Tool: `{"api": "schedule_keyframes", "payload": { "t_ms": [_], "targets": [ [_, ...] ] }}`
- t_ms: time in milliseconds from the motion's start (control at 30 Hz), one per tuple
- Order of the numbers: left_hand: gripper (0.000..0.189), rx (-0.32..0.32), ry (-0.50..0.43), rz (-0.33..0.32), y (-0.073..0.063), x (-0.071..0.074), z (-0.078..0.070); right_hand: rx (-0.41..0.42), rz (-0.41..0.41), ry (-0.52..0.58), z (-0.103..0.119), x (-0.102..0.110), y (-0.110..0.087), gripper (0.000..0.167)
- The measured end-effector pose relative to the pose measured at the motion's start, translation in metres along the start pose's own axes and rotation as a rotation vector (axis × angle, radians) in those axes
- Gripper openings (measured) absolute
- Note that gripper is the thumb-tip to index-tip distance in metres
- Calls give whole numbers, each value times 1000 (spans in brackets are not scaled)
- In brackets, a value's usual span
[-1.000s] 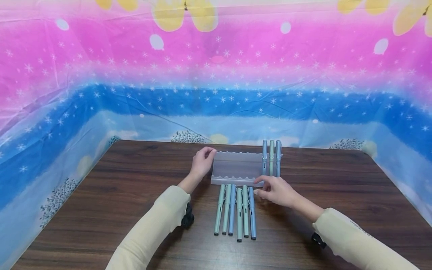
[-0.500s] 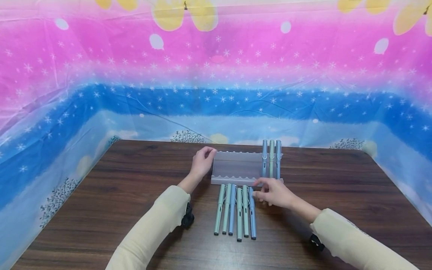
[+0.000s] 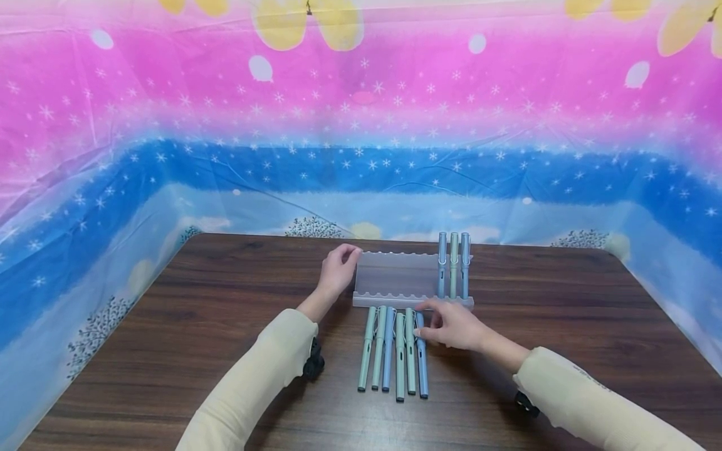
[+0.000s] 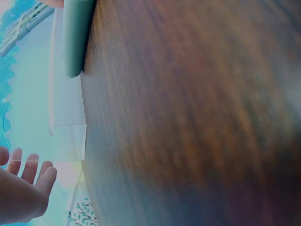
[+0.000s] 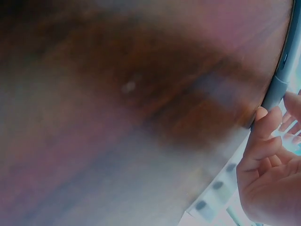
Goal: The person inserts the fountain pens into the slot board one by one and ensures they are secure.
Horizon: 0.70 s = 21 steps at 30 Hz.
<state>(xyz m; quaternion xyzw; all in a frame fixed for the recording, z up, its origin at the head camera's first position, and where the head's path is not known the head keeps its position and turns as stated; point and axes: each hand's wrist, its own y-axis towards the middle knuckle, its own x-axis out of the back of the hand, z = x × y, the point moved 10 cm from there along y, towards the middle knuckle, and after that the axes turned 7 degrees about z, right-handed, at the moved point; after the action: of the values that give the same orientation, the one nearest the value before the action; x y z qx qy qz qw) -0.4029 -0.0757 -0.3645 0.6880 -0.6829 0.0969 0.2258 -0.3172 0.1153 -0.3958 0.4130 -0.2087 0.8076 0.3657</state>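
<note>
A clear, notched pen rack point(image 3: 395, 274) stands toward the back of the table. At its upper left corner, my left hand point(image 3: 337, 272) pinches the edge; the left wrist view has that hand's fingers point(image 4: 30, 167) spread by the rack's end. Several capped green and blue pens lie in a row in front, clips up. My right hand point(image 3: 455, 324) has its thumb and fingers around the cap end of the rightmost blue pen point(image 3: 422, 369). In the right wrist view, the fingertips meet that pen point(image 5: 282, 77) near its end. The curled fingers partly hide the cap.
Three pens, two blue with a green pen point(image 3: 454, 263) between them, lean in the right-hand notches of the rack. The brown wooden table point(image 3: 225, 294) reaches back to a patterned cloth backdrop point(image 3: 361, 169).
My right hand has moved left and slightly down from beside the row onto the cap end of the rightmost blue pen. The left hand, rack and pens have stayed put.
</note>
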Motion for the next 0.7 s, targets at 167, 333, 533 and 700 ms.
{"api": "schedule_keyframes", "payload": {
  "t_ms": [167, 333, 533, 700],
  "targets": [
    [22, 3, 0, 1, 0, 0, 0, 28, 36, 9, 0, -2, 0, 49],
    [22, 6, -4, 4, -1, 0, 0, 40, 95, 54, -1, -4, -2, 49],
    [22, 1, -1, 1, 0, 1, 1, 20, 126, 56, -2, -3, -4, 43],
    [22, -3, -1, 3, -1, 0, 0, 33, 105, 26, 1, 1, -4, 40]
  ]
}}
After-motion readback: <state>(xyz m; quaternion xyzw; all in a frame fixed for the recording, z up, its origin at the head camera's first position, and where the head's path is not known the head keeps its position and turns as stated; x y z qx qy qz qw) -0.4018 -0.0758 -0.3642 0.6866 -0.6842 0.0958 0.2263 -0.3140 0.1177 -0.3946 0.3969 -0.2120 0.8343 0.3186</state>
